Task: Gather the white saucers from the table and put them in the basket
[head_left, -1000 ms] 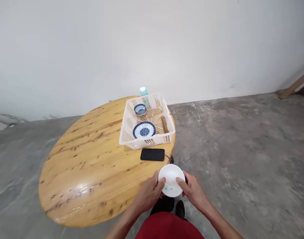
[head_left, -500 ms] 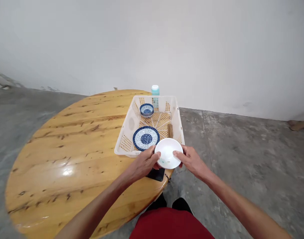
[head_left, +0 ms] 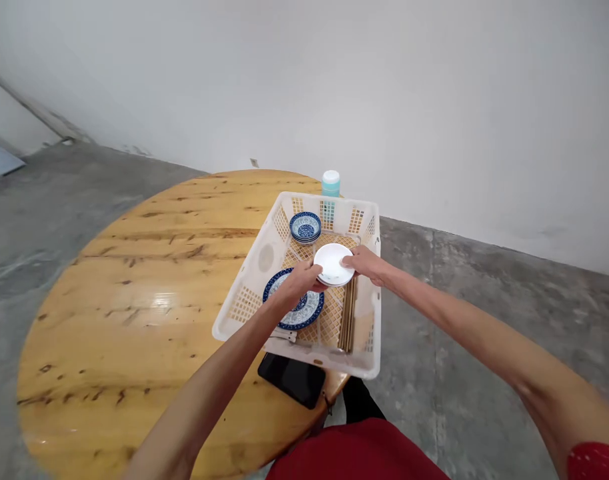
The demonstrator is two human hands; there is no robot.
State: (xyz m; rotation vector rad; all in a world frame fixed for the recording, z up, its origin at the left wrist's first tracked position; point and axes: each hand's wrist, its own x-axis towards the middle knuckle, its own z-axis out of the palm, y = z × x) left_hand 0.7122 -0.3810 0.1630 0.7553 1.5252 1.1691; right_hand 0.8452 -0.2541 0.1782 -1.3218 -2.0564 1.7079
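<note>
Both hands hold a white bowl [head_left: 333,263] over the middle of a white plastic basket [head_left: 304,353]. My left hand [head_left: 298,284] grips the bowl's left rim and my right hand [head_left: 367,263] grips its right rim. Under my left hand lies a blue patterned plate [head_left: 299,312] on the basket floor. A stack of small blue bowls [head_left: 305,227] stands in the basket's far corner. Brown chopsticks [head_left: 348,313] lie along the basket's right side.
The basket stands at the right edge of a round wooden table [head_left: 134,287]. A black phone [head_left: 292,379] lies on the table just in front of the basket. A teal-capped bottle [head_left: 330,183] stands behind the basket. Concrete floor and a white wall surround the table.
Both hands carried the white bowl forward from the table's near edge, over the basket's front wall, to above the basket's middle. The view moved closer to the table.
</note>
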